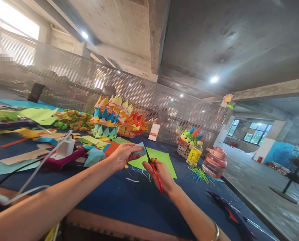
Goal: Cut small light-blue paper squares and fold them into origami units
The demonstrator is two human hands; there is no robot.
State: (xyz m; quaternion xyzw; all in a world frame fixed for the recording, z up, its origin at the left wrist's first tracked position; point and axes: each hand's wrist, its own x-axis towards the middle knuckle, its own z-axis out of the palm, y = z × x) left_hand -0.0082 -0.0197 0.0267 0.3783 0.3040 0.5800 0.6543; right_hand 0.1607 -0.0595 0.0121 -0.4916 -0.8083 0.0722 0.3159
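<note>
Closest to the camera is the bare left forearm (64, 190), which enters from eight o'clock and ends in the left hand (122, 155), whose thumb and fingers are pressed together on a small, flat, light-blue piece of paper (139, 148). This paper is just below the centre of the view, toward seven o'clock, and is seen against a bright-green paper sheet (166, 161). From five o'clock comes the right hand (164, 173), its fingers closed around the red-handled scissors with dark blades (157, 177); the blades lie at the right edge of the paper, but I cannot tell if they are apart or together. To cut well here, I would advise to keep the left fingertips behind the line of the blades, to hold the paper firm, and to make short, even closings, turning the paper rather than the wrist. The paper looks plain, roughly rectangular, with quite straight edges; it may be folded or stacked in layers, but this is not clear to see. Thin paper clippings (132, 180) lie at six o'clock from it on the dark-blue tabletop (119, 204), and at three o'clock stands a transparent pink bottle (214, 164).
</note>
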